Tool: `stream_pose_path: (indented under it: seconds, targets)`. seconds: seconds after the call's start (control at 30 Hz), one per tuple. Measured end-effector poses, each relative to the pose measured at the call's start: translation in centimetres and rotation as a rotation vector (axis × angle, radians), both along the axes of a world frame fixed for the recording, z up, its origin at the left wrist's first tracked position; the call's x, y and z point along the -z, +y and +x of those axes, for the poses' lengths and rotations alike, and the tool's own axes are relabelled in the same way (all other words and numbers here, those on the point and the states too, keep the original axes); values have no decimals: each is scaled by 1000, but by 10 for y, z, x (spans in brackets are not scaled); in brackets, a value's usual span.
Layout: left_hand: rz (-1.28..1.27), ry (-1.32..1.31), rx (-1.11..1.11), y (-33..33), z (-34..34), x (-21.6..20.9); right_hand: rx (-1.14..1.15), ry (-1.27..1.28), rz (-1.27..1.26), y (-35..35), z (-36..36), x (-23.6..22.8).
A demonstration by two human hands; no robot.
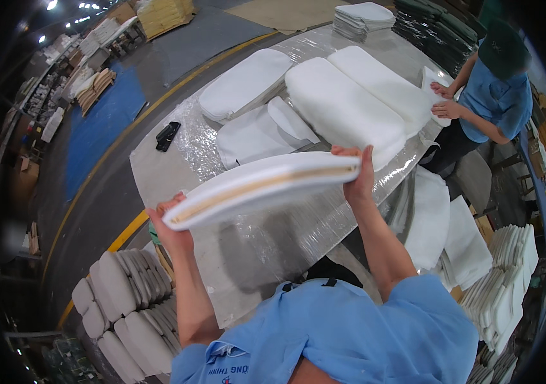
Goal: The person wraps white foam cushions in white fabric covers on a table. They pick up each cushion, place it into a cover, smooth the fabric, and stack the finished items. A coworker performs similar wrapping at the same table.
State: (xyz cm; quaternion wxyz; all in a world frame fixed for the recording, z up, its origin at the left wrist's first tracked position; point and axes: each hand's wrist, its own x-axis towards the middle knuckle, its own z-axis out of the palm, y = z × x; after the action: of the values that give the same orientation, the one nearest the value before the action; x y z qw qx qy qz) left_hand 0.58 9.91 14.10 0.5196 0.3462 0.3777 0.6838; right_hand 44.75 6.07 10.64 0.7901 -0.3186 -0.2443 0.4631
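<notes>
Plastic-covered table [311, 240], curved white pad [263, 187]

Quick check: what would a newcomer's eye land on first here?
The curved white pad with a tan strip, held over the table between left hand and right hand. Next, two long white pads beyond it, then a co-worker in blue at right.

So we're rocking a light blue short-sleeved shirt [382, 326], kinda loose and wrinkly, with dark blue lettering [229, 370] and a bit of red on the left chest. Forearms [380, 246] and hands [360, 179] are bare, and there's something black [336, 271] showing past our shirt at the waist.
</notes>
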Motion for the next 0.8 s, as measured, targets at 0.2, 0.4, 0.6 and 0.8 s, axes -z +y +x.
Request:
stream_pose_path:
  seconds: [0.2, 0.4, 0.6, 0.8]
  targets:
    - [-506, 52, 70, -115, -10, 115, -281, 67, -368, -96, 12, 107]
    - [-358, 544, 199, -168, -3, 130, -380, -108, -594, -136, 19, 124]
    - [-532, 1221, 381, -136, 7, 77, -480, -965, -859, -108, 24, 69]
    - [96, 1444, 231, -30, 49, 85, -393, -1459, -291, -2, -38, 40]
